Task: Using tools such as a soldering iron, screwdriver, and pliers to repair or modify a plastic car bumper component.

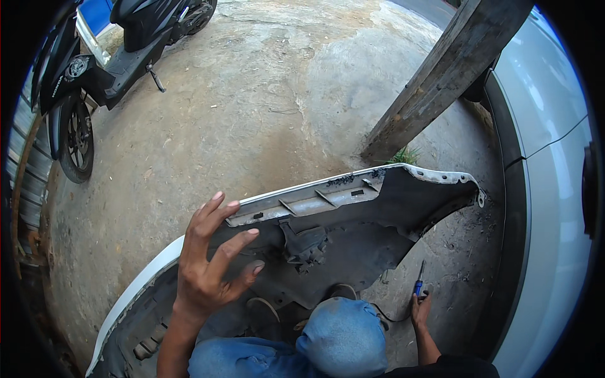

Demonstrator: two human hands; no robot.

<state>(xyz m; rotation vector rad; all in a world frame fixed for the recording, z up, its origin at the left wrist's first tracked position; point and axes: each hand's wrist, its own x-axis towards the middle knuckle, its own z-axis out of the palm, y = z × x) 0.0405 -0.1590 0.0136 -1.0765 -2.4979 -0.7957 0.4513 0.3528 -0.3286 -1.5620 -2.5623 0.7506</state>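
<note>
A large car bumper cover (pixel 353 239) lies before me with its dark inner side up and a white edge along the far side. Over its left part I hold my left hand (pixel 211 264), fingers spread and nothing in them; whether the fingertips touch the rim I cannot tell. Off to the right, low beside the bumper, my right hand (pixel 421 310) grips a soldering iron (pixel 418 288) by its blue handle, the thin metal tip pointing away from me. A black cord (pixel 391 319) curves toward that hand. Rough black marks (pixel 340 180) show on the bumper's far flange.
My bent knee (pixel 343 337) in blue jeans and my shoes are close to the bumper's near edge. A wooden post (pixel 435 82) leans beyond it. Along the right stands a white car (pixel 548 170). A black scooter (pixel 120 63) is parked at far left on the concrete floor (pixel 208 126).
</note>
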